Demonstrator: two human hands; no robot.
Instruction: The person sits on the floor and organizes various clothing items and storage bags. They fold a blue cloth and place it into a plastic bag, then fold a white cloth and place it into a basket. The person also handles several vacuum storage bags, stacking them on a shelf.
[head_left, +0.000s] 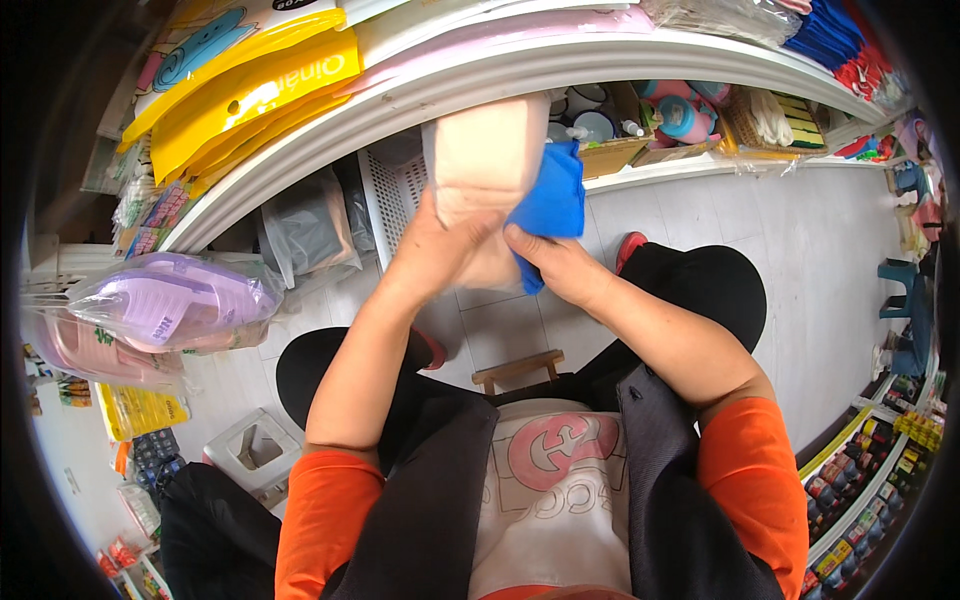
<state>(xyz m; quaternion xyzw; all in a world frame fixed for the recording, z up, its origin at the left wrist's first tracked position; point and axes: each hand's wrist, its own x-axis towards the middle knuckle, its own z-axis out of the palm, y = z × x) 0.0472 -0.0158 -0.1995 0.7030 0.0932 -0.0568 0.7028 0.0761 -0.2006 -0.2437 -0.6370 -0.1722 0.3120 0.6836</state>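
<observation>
My left hand (442, 251) grips the lower end of a pale peach bundle (491, 150), which looks like folded cloth in clear wrap and is blurred. Its far end reaches up to the edge of the white shelf (420, 101). In my right hand (555, 262) is a folded blue cloth (556, 191), pinched under the thumb. The blue cloth lies against the right side of the bundle, and the two hands are close together. Under the shelf, just left of the bundle, stands a white perforated plastic basket (386, 195), partly covered by the bundle and my left forearm.
Yellow packages (262, 105) overhang the upper shelf. Bagged purple slippers (180, 300) hang at the left. On the lower shelf are enamel mugs (592, 124), pink-and-blue bottles (679, 116) and a wicker basket (742, 124). A wooden stool (517, 367) is beneath me; another person's dark-clothed leg (214, 517) is lower left.
</observation>
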